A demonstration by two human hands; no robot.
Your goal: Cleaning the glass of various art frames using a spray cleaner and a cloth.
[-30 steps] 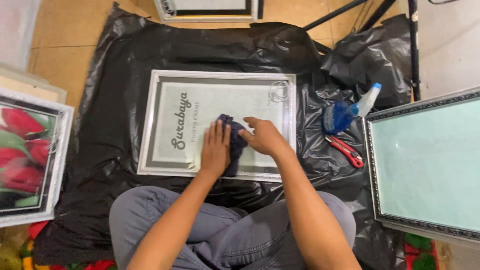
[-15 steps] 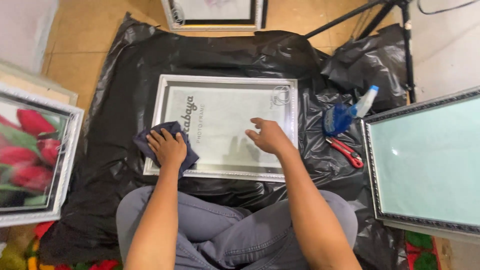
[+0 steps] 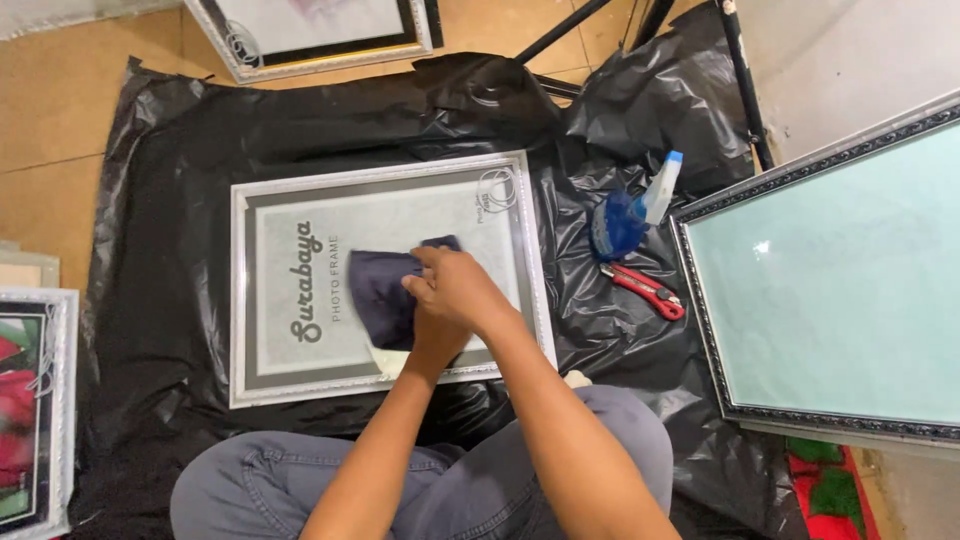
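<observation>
A white picture frame [image 3: 240,300] with a grey mat and glass lies flat on black plastic sheeting in front of my crossed legs. A dark blue cloth [image 3: 380,290] is pressed on the glass near its middle. My left hand [image 3: 432,348] reaches up to the cloth and holds it down; most of this hand is hidden. My right hand [image 3: 462,290] lies across the left one, its fingertips touching the cloth's right edge.
A blue spray bottle [image 3: 625,215] and a red utility knife [image 3: 645,290] lie on the black sheeting [image 3: 150,200] right of the frame. A large dark-framed glass panel [image 3: 830,290] stands at the right. More frames sit at the top [image 3: 300,30] and the left edge [image 3: 30,400].
My left hand has swept the cloth from the frame's lower left corner back to the middle, under my right hand. The camera has shifted closer.
</observation>
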